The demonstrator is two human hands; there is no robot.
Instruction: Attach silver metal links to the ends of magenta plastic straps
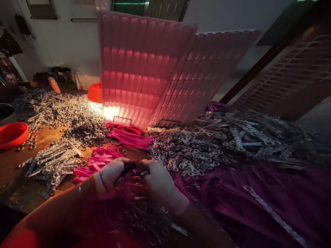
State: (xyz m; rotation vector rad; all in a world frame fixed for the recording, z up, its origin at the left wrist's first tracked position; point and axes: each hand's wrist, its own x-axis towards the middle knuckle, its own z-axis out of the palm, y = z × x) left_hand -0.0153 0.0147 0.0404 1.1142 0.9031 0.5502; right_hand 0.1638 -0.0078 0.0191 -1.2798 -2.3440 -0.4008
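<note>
Both my hands wear pale knitted gloves and meet low in the middle of the view. My left hand (113, 174) is closed in a pinch around a small dark piece whose shape I cannot make out. My right hand (157, 182) is curled shut, its fingertips against a small metal ring (143, 173) and pink straps (134, 187) lying under both hands. More pink straps (100, 160) lie just beyond the left hand.
Heaps of metal rings (85, 127) and metal strips (51, 162) cover the wooden table. A ribbed pink plastic panel (144, 69) stands behind, lit from below. Red bowls sit at the left (12, 134) and back (95, 92). Purple straps (245, 203) spread to the right.
</note>
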